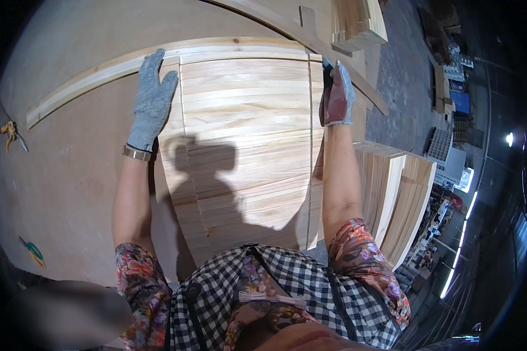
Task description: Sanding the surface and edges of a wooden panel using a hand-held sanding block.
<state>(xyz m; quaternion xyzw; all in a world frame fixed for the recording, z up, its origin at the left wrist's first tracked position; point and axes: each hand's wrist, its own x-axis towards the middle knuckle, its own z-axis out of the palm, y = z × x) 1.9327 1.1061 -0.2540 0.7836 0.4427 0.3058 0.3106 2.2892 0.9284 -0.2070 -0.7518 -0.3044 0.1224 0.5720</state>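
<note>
A row of pale wooden slats (246,117), packed side by side, lies in front of me with a narrow groove down each side. Along its left edge rests my left hand (151,99) in a grey knit glove, fingers stretched out and thumb apart. My right hand (338,96), in a grey glove with a maroon palm, lies flat along the right edge, its fingers pointing away from me and partly hidden. Across the slats' far end runs a long wooden strip (111,73), near my left fingertips. My shadow falls over the nearer slats.
Stacked boards (392,193) stand right of my right forearm, and more timber (360,26) sits at the far right. A long batten (357,88) slants beyond my right hand. Green-handled scissors (34,253) and a yellow-handled tool (10,133) lie on the left of the table (76,187).
</note>
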